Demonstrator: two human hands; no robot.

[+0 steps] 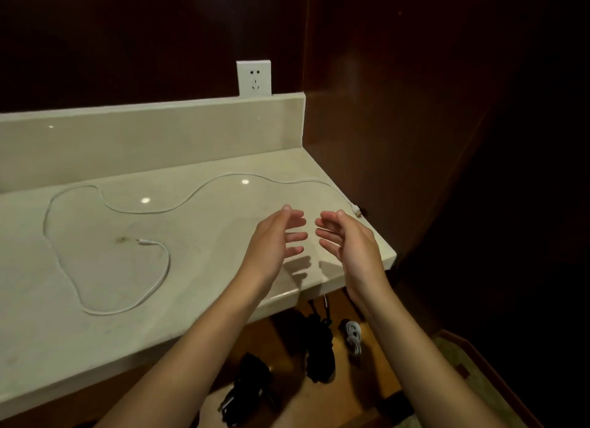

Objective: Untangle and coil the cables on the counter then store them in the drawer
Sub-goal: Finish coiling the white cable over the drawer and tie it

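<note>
A long white cable [166, 252] lies loose on the cream counter [198, 268], looping at the left and running in a wave to the right edge, where its plug [358, 211] sits. My left hand [274, 239] and my right hand [351, 242] hover side by side above the counter's right front part, palms facing each other, fingers relaxed, holding nothing. Below the counter the wooden drawer [319, 392] stands open. In it lie two coiled black cables [319, 348] [249, 383] and a small coiled white cable [353, 335].
A white wall socket [254, 78] sits above the cream backsplash [153, 140]. Dark wooden panels close the space behind and to the right of the counter. A brown stain [123, 239] marks the counter near one cable end.
</note>
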